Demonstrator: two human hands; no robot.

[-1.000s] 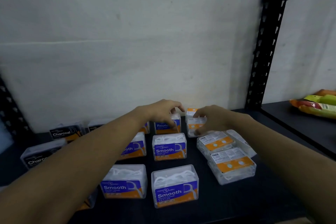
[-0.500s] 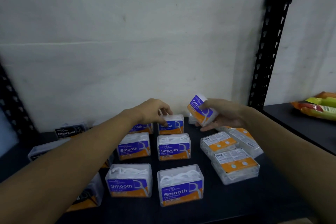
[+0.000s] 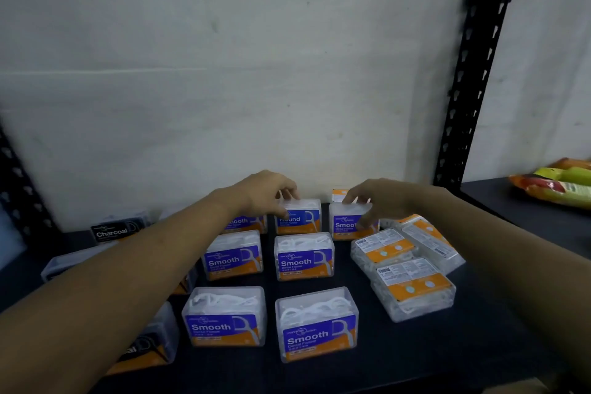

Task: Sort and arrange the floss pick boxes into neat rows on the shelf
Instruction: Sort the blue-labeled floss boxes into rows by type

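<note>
Clear floss pick boxes with blue and orange labels stand in rows on the dark shelf. My left hand grips the top of the "Round" box in the back row. My right hand holds a "Smooth" box standing upright just right of it. Two rows of "Smooth" boxes stand in front. To the right, three boxes lie with their back labels up. Black "Charcoal" boxes sit at the left, partly hidden by my left forearm.
A white wall closes the back of the shelf. A black perforated upright stands at the right. Beyond it, colourful snack packets lie on a neighbouring shelf. One more orange-labelled box peeks out behind my right hand.
My right hand lifted a box from the back, turned its blue label forward, and set it down upright beside the "Round" box. My left hand stayed on the "Round" box.
</note>
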